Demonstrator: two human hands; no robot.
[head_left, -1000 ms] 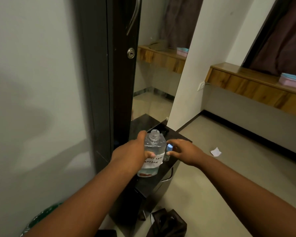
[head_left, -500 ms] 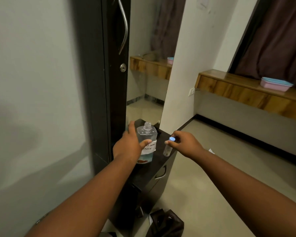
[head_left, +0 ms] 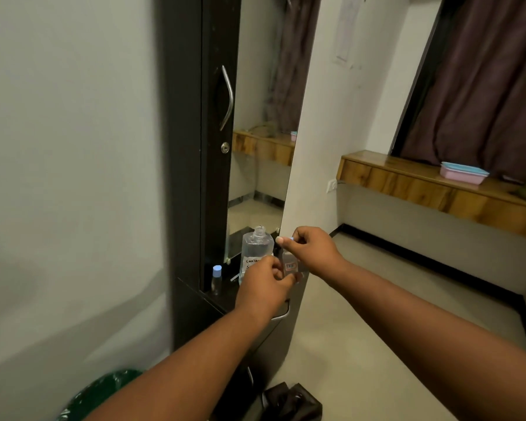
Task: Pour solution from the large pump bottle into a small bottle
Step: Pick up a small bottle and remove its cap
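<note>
The large clear bottle (head_left: 255, 249) stands upright on the dark cabinet top (head_left: 222, 296), its neck open with no pump on it and a white handwritten label on its front. Just to its right I hold a small clear bottle (head_left: 289, 262) with a red-marked label. My left hand (head_left: 266, 287) grips the small bottle's body from below. My right hand (head_left: 308, 250) pinches its pale blue cap from above. A second small bottle (head_left: 216, 276) with a blue cap stands on the cabinet top to the left of the large bottle.
A tall dark cupboard door (head_left: 213, 132) with a metal handle and a mirror (head_left: 264, 123) rise behind the bottles. A wooden ledge (head_left: 438, 183) at right carries a pink and blue box (head_left: 463, 173). A green bin (head_left: 104, 393) and dark shoes (head_left: 289, 402) lie on the floor below.
My left hand let go of the large bottle and moved right to take hold of the small bottle's body. The small bottle rose off the cabinet top. The camera tilted upward.
</note>
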